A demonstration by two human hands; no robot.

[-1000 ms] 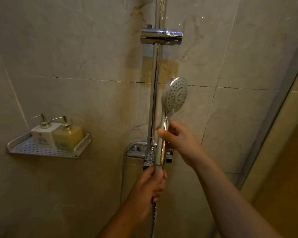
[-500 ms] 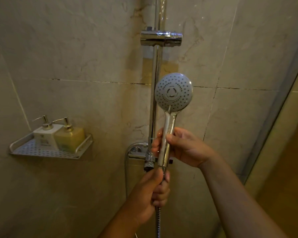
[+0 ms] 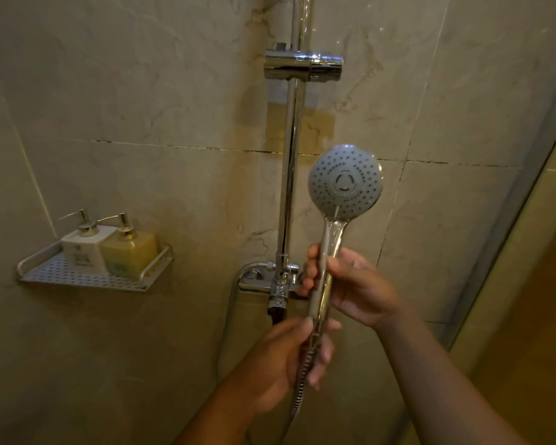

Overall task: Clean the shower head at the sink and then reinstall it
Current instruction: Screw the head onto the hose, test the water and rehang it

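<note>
The right hand (image 3: pixel 357 290) grips the glossy chrome handle of the round, grey, dotted shower head (image 3: pixel 345 183), upright just right of the chrome rail (image 3: pixel 289 187), while the left hand (image 3: pixel 286 361) curls round the ribbed hose (image 3: pixel 299 385), partly hiding its joint.

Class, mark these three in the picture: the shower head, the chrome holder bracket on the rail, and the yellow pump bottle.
shower head (image 3: pixel 345 184): head view, centre of its spray face.
holder bracket (image 3: pixel 303 65): head view, middle of its chrome body.
yellow pump bottle (image 3: pixel 129 255): head view, front of its body.
</note>
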